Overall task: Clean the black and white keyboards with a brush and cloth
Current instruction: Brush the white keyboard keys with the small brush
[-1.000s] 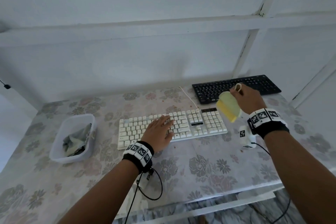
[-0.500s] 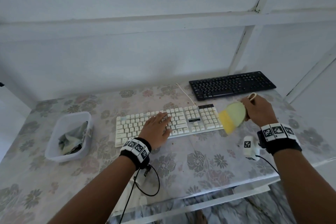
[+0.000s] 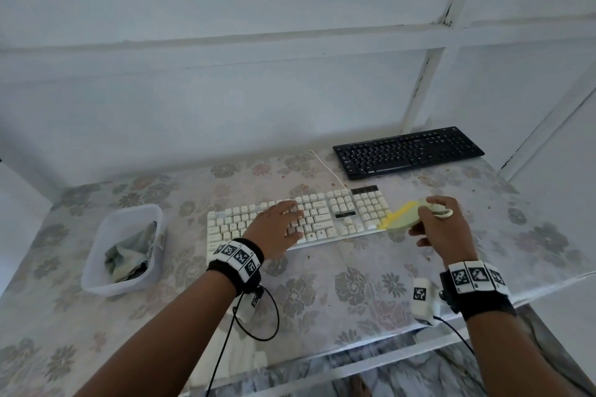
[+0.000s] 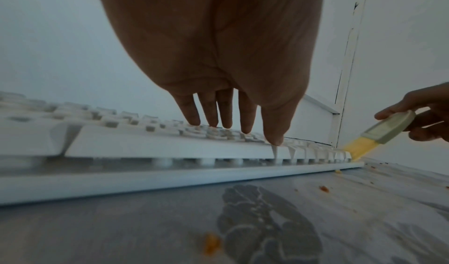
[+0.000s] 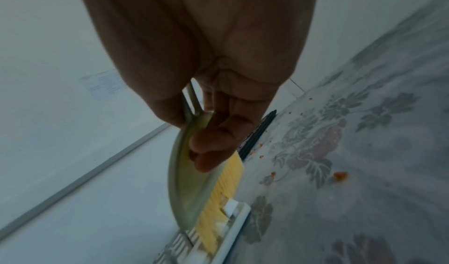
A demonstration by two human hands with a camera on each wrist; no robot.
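Brush point(image 3: 403, 217) lowered onto white keyboard point(image 3: 322, 219), gripped in right hand point(image 3: 442, 229)

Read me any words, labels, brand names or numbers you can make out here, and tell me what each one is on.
No text here can be read.
White keyboard: key legends too small and blurred.
Black keyboard: legends show only as pale specks.
Wristbands: black and white square marker patterns, no letters.
Paper on the wall: printed lines, too blurred to read.
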